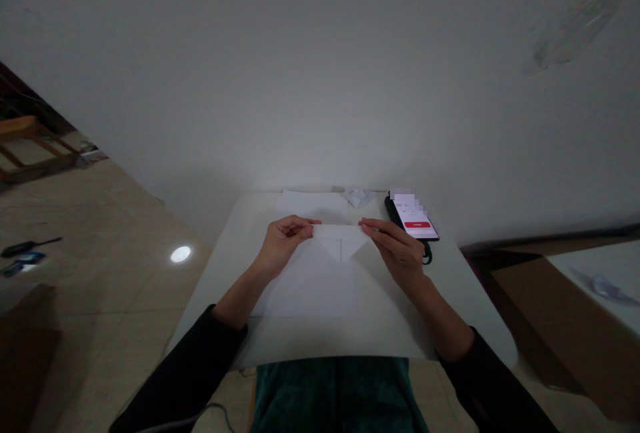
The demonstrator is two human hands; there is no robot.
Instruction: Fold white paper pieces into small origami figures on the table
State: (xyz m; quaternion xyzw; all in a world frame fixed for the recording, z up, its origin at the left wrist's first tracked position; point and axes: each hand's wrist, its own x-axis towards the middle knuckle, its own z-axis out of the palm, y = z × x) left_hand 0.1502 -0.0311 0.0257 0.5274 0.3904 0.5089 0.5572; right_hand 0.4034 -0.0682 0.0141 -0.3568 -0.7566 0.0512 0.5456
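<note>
Folded paper (337,231), pinched at both ends

Item one: folded paper, spanning the gap between the two sets of fingertips. On my feed, the left hand (286,243) has thumb and finger closed on one end; the right hand (403,257) appears to pinch the other, dim light allowing. Nearby: white sheet (310,294) on the table (465,316), below the fingers; crumpled paper (358,197), beyond them; phone (419,214), right of the right fingertips.

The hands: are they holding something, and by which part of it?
Yes, a folded white paper: the left hand pinches its left end, the right hand its right end.
</note>
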